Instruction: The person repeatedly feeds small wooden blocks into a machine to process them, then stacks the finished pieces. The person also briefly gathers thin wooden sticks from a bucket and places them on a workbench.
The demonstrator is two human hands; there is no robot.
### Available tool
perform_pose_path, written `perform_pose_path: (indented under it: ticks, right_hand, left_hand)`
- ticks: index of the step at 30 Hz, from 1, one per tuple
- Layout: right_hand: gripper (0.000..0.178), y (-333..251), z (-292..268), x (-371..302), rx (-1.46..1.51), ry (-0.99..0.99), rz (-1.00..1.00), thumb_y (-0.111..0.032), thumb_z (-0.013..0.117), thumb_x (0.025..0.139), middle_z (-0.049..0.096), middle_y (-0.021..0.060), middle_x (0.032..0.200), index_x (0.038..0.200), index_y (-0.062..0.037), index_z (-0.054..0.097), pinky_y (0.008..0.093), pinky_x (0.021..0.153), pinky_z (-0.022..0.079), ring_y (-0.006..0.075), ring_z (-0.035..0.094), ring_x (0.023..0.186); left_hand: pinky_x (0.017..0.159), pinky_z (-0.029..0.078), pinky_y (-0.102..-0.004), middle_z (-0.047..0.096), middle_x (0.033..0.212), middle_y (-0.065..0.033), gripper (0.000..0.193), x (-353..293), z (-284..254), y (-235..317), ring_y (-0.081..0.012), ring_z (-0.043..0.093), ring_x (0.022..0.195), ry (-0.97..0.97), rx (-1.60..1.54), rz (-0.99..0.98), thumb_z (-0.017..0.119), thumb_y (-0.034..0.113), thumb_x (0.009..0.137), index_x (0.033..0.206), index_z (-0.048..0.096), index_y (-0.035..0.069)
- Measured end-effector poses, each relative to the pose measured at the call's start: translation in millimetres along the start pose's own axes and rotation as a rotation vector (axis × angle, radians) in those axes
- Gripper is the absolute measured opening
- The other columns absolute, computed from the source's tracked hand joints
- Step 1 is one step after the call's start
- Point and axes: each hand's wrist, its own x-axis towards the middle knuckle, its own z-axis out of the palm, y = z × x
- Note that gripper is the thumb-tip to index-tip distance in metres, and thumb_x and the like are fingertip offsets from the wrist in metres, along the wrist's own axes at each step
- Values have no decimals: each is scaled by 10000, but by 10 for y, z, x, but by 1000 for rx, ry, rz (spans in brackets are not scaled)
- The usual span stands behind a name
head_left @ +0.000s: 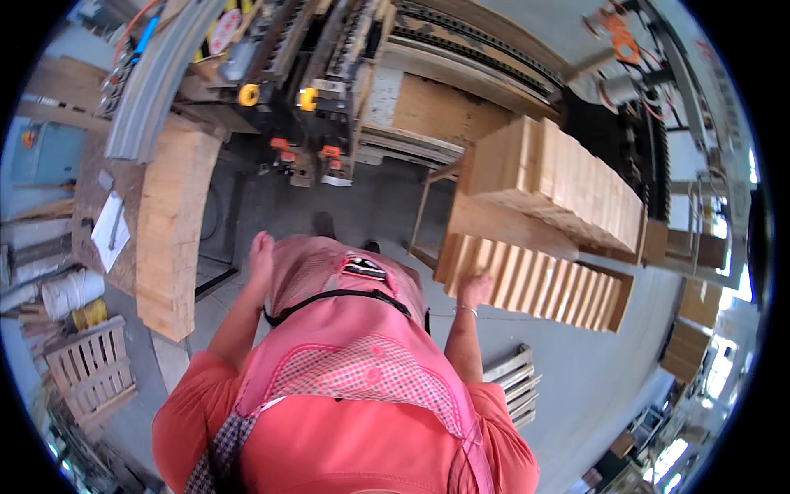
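My right hand is at the left end of a row of pale wooden boards, its fingers curled against one of the first boards. These boards stand on edge, side by side with narrow gaps, on a wooden table. Behind them on the same table rises a taller, tightly packed stack of wooden pieces. My left hand hangs beside my pink apron, holding nothing, its fingers stretched out. Nearest to it on the left is a long stack of wooden blocks.
Ahead stands a machine with chain tracks and clamps with orange handles. A paper sheet with a pen-like tool lies on the left bench. A white bucket and a pallet are lower left; another pallet lies behind my right arm.
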Motion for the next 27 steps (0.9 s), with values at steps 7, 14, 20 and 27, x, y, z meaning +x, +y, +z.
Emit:
perform_pose_path:
  ticks: [7,14,20,27]
  right_hand:
    - [365,-425,-202,54,-66,-112,194,-214,521,762,579,218,939,1038,24,511,456,710,498,367,606,824]
    - [239,-360,-111,193,-287,-47,185,-183,488,778,568,177,942,910,5,553,377,729,515,293,589,874]
    - [267,-415,-228,145,-360,-83,73,-223,497,794,556,182,948,924,4,553,434,772,461,339,556,895]
    - [373,-890,-929,-132,6,40,-5,-192,634,742,566,177,974,1038,-4,506,443,824,426,340,540,934]
  left_hand:
    - [933,382,-281,530,1183,-125,427,544,12,43,-190,501,1093,-85,-72,41,538,208,870,1235,446,6]
    - [937,383,-289,533,1184,-154,464,922,-340,277,-207,507,1107,-98,34,32,535,230,850,1241,442,0]
    - [927,393,-297,548,1155,-162,463,1146,-529,430,-214,521,1089,-96,32,21,543,235,842,1228,447,-2]
    - [899,414,-299,572,1114,-161,443,1289,-634,196,-214,542,1054,-48,46,32,558,211,829,1206,471,-5]
